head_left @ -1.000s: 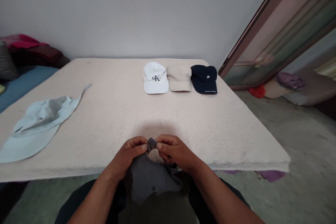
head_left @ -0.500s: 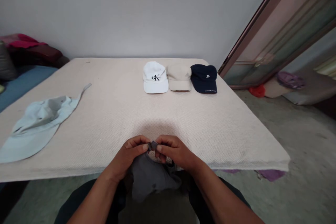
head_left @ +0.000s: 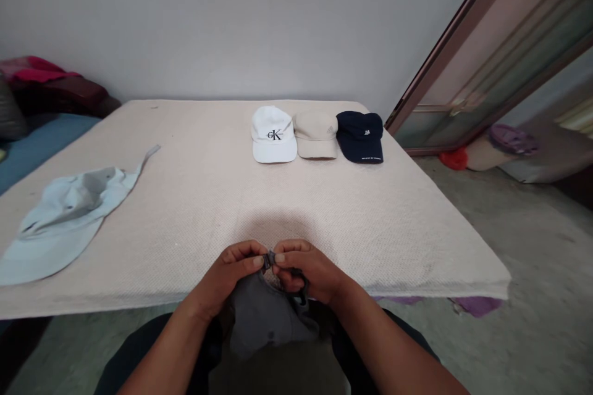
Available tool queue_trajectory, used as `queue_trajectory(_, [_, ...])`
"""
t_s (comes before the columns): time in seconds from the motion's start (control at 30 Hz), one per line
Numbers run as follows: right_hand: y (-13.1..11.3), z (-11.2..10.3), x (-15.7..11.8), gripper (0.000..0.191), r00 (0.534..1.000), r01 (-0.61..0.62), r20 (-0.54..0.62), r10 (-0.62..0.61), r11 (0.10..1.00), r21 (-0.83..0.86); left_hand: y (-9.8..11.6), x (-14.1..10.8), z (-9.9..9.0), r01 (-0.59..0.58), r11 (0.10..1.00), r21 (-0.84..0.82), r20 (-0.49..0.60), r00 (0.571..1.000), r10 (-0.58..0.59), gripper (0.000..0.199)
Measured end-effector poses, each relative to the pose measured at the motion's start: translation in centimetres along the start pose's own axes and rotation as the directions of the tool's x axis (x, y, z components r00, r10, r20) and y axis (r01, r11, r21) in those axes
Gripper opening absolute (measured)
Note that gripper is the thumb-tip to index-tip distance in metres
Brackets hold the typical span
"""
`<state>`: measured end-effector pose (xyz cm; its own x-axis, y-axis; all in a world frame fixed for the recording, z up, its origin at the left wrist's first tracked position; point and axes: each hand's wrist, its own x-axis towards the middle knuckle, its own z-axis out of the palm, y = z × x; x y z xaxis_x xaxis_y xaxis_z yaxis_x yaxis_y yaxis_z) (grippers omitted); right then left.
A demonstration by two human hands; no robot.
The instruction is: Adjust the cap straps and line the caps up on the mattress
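A dark grey cap [head_left: 266,321] hangs below my hands at the table's front edge, above my lap. My left hand [head_left: 238,268] is closed, pinching the buckle end of the cap's back strap between thumb and fingers. Against it, my right hand [head_left: 306,268] pinches the strap's other end. The two ends meet at the small dark buckle [head_left: 267,260]; whether the strap runs through it I cannot tell. Fingers hide part of the strap.
A light blue cap [head_left: 69,216] lies at the left with its strap undone. Along the back stand a white cap [head_left: 273,136], a beige cap [head_left: 316,136] and a navy cap [head_left: 360,137], side by side on the cloth-covered table [head_left: 199,191].
The strap ends have come closer together at the buckle, my right hand shifting slightly left. My right lower fingers have curled a little. The other caps lie as before.
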<state>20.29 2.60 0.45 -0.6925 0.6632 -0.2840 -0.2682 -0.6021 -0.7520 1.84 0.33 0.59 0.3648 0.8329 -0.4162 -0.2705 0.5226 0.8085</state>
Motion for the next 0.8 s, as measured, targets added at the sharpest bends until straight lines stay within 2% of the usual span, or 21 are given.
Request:
queue_trajectory(0.23, [-0.09, -0.16, -0.06, 0.012, 0.998, -0.044, 0.033, 0.045, 0.999, -0.022, 0.01, -0.06, -0.06, -0.006, 1.0, 0.013, 0.031, 0.999, 0.006, 0.009])
queue_trajectory(0.53, [-0.62, -0.75, -0.36, 0.013, 0.993, -0.029, 0.104, 0.055, 0.97, -0.24, 0.18, -0.26, 0.25, 0.024, 0.999, 0.032, 0.076, 0.997, -0.026, 0.011])
queue_trajectory(0.67, [-0.89, -0.72, -0.64, 0.019, 0.99, -0.026, 0.124, 0.072, 0.939, -0.342, 0.15, -0.14, 0.18, 0.06, 0.995, 0.079, 0.091, 0.994, -0.068, 0.017])
queue_trajectory(0.8, [-0.99, -0.55, -0.74, 0.021, 0.989, -0.043, 0.121, 0.086, 0.946, -0.322, 0.05, 0.13, 0.02, 0.033, 0.989, 0.142, 0.075, 0.996, -0.044, 0.025])
